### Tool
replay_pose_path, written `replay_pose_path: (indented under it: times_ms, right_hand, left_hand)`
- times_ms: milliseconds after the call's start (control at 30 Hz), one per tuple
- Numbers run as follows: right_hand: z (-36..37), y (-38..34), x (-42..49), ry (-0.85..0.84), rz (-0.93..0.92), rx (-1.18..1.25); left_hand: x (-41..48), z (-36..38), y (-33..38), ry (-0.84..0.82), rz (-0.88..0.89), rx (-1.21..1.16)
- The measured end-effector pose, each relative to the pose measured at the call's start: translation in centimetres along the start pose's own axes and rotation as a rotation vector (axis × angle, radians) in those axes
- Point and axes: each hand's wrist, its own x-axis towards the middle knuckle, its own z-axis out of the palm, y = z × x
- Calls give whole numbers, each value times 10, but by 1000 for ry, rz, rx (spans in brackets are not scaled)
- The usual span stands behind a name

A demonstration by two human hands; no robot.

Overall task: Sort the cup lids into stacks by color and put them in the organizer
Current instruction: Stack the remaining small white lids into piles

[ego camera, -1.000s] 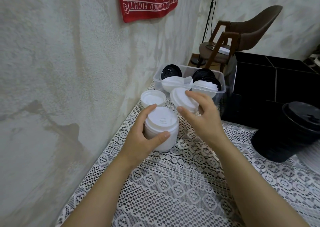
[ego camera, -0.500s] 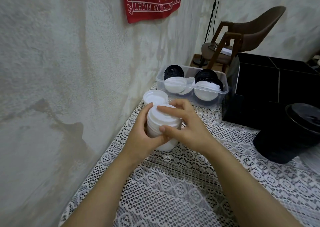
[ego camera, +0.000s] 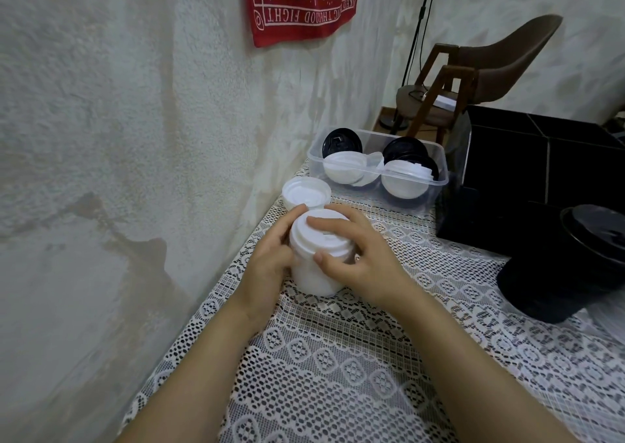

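Observation:
A tall stack of white cup lids (ego camera: 316, 266) stands on the lace tablecloth near the wall. My left hand (ego camera: 270, 263) grips its left side. My right hand (ego camera: 358, 256) holds the top lid of the stack, fingers over its top and thumb on its front rim. A second, lower stack of white lids (ego camera: 306, 194) stands just behind. A clear plastic bin (ego camera: 439, 180) behind holds loose black and white lids. A black stack of lids (ego camera: 581, 260) stands at the right.
A black compartment organizer (ego camera: 548, 172) sits at the back right of the table. The rough white wall runs along the table's left edge. A brown chair (ego camera: 490, 70) stands beyond the table.
My right hand brought a white lid from near the bin onto the top of the white stack and now holds it there. The left hand stayed on the stack.

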Motion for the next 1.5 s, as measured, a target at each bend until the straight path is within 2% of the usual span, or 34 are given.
replay_pose_path:
  times_ms: [67, 133, 200, 267, 367, 500, 567, 733, 800, 967, 1100, 1200, 1267, 1333, 1400, 1500]
  right_hand:
    - [4, 2, 0, 26, -18, 6]
    - [6, 5, 0, 28, -38, -14]
    - [6, 8, -1, 24, -43, -51]
    - [5, 12, -3, 30, -68, -134]
    - [6, 17, -7, 34, -95, -256]
    - [8, 19, -8, 48, -115, -310]
    - [9, 20, -8, 58, -132, -304]
    - [8, 23, -9, 77, -156, -270]
    - [5, 25, -9, 113, -153, -249]
    - [-17, 32, -8, 209, -104, -266]
    - [-29, 35, -13, 196, -43, -311]
    - [-34, 32, -26, 197, -14, -322]
    - [-35, 31, -35, 204, -10, -322]
    - [-36, 28, -45, 208, -8, -308]
    - [-37, 26, -54, 205, -3, -307]
    - [-39, 23, -67, 196, 2, -327]
  left_hand:
    - [6, 0, 1, 174, -4, -12]
    - [17, -3, 1, 346, 15, 94]
    - [29, -8, 2, 406, 23, 249]
    - [39, -12, 5, 388, 36, 438]
    - [55, -12, 9, 301, 66, 860]
    - [74, -20, 0, 61, 121, 1014]
    - [80, -23, -5, -33, 163, 1212]
    - [88, -21, -6, -21, 157, 1531]
    - [87, -21, -8, 5, 191, 1580]
    - [62, -13, -4, 304, 251, 1357]
    - [42, -3, 4, 437, 209, 1066]
    - [29, 12, 9, 553, 52, 604]
    - [16, 22, 12, 556, -97, 232]
    - [2, 26, 11, 531, -209, 40]
    - [-9, 26, 10, 498, -260, 3]
    - [-24, 27, 9, 434, -283, 134]
